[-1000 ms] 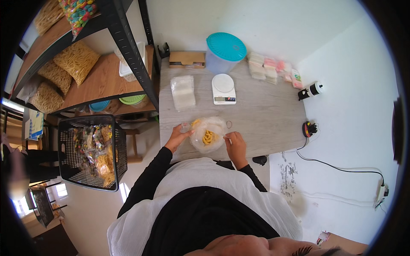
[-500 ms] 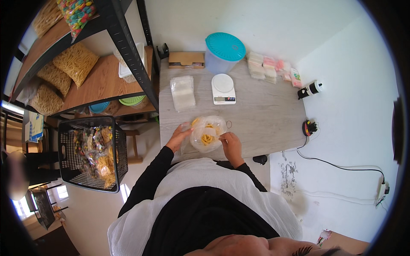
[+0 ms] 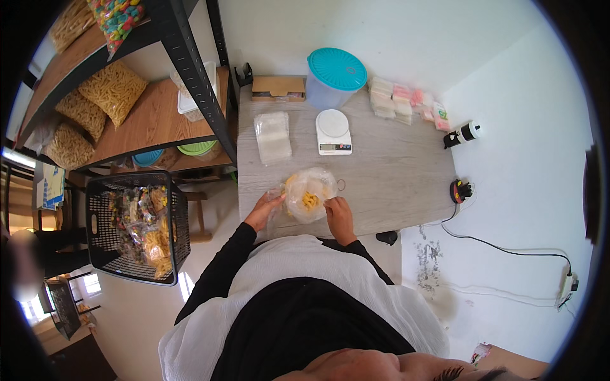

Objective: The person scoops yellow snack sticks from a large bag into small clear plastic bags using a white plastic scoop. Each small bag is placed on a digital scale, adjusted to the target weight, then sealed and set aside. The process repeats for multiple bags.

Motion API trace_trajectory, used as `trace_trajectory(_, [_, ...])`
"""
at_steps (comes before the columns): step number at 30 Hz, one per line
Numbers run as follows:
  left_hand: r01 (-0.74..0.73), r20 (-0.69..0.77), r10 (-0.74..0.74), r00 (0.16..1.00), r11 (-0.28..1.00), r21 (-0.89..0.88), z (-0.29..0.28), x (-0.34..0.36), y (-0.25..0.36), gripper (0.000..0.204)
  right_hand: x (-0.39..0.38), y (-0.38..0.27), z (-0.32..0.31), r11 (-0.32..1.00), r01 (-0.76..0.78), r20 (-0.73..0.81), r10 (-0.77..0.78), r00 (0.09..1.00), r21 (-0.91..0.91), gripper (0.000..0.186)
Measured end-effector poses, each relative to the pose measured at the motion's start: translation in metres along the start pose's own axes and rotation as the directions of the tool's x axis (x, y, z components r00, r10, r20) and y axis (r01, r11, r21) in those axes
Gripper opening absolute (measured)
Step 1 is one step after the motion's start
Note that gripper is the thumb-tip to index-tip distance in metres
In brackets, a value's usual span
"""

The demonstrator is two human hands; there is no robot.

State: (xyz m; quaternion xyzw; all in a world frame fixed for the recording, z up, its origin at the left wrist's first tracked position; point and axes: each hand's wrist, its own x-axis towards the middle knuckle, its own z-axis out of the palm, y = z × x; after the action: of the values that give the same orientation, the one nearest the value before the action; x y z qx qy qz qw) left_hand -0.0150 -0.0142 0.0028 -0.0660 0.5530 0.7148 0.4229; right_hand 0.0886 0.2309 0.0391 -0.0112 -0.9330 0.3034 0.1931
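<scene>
A clear plastic bag [image 3: 304, 213] of yellow snack sticks stands at the table's near edge, its mouth open toward me. My right hand [image 3: 339, 218] pinches the right side of the bag's rim between thumb and fingers. On the other side, my left hand [image 3: 262, 211] has its fingers closed on a thin piece of clear plastic [image 3: 275, 195] beside the bag; whether it is a separate small bag cannot be made out. Just right of the bag lies a rubber band [image 3: 341, 185]. Beyond it is a white kitchen scale [image 3: 333, 132].
A stack of clear bags [image 3: 272, 138] lies left of the scale. Behind stand a cardboard box [image 3: 278, 89] and a teal-lidded tub [image 3: 337, 73]; packets [image 3: 397, 98] lie to the right. A black basket [image 3: 95, 254] of bagged snacks and a shelf [image 3: 168, 108] flank the table's left.
The bag's mouth has tilted and narrowed around the snack sticks. My right hand has shifted slightly left at the rim; my left hand has barely moved.
</scene>
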Motion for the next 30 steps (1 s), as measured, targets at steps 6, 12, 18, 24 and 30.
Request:
trace_trajectory(6, [0.070, -0.082, -0.071, 0.994, 0.997, -0.009, -0.011, 0.017, -0.025, 0.070, 0.000, -0.001, -0.016, 0.997, -0.078, 0.054, 0.076, 0.996, 0.023, 0.008])
trace_trajectory(12, [0.132, 0.027, -0.133, 0.991, 0.991, 0.033, 0.001, 0.002, -0.008, 0.061, -0.008, -0.001, 0.001, 0.996, -0.086, -0.001, 0.086, 0.996, -0.002, 0.008])
trace_trajectory(18, [0.147, 0.086, -0.151, 0.985, 0.988, 0.047, 0.004, 0.001, -0.014, 0.063, -0.013, 0.012, 0.003, 0.975, -0.206, -0.012, 0.208, 0.978, 0.088, 0.009])
trace_trajectory(24, [0.088, 0.119, -0.081, 0.990, 0.995, -0.053, 0.017, -0.005, -0.006, 0.068, -0.022, 0.012, 0.005, 0.950, -0.248, -0.004, 0.253, 0.967, 0.191, 0.010])
trace_trajectory(30, [0.129, 0.108, -0.128, 0.986, 0.992, 0.005, 0.011, 0.001, -0.011, 0.073, -0.031, 0.013, 0.014, 0.952, -0.223, -0.001, 0.229, 0.974, 0.210, 0.009])
